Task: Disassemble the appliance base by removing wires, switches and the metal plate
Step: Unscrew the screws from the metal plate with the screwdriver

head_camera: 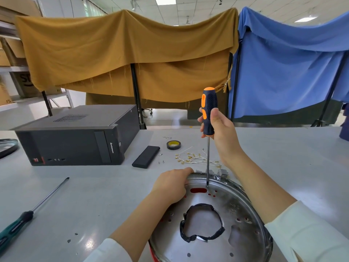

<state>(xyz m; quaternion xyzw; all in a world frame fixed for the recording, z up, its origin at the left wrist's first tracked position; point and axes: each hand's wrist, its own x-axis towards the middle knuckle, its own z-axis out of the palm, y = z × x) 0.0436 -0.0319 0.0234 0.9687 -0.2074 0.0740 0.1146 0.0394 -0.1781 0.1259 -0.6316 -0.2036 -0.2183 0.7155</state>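
Orange and black rubber covers the handle of the one screwdriver [208, 110] that the right hand [220, 129] grips with curled fingers. It stands straight up, and its thin steel tip touches the round shiny metal plate [238, 201] near the far rim. The left hand [171, 184] curls its fingers over the plate's left rim and holds it. One ring of black tape [202, 223] sits around the hole in the plate's middle.

Behind the plate lies one bunch of thin white wires with small gold ends [194, 158]. Near them are one roll of black tape [173, 145], one flat black box [146, 156] and two tiny screws [161, 162]. One long green-handled screwdriver [28, 217] lies far to the left. One black computer case [75, 137] rests on its side.

All of it sits on a pale grey table [85, 195]. Behind the table hang one brown cloth [122, 53] and one blue cloth [283, 63] on black stands.
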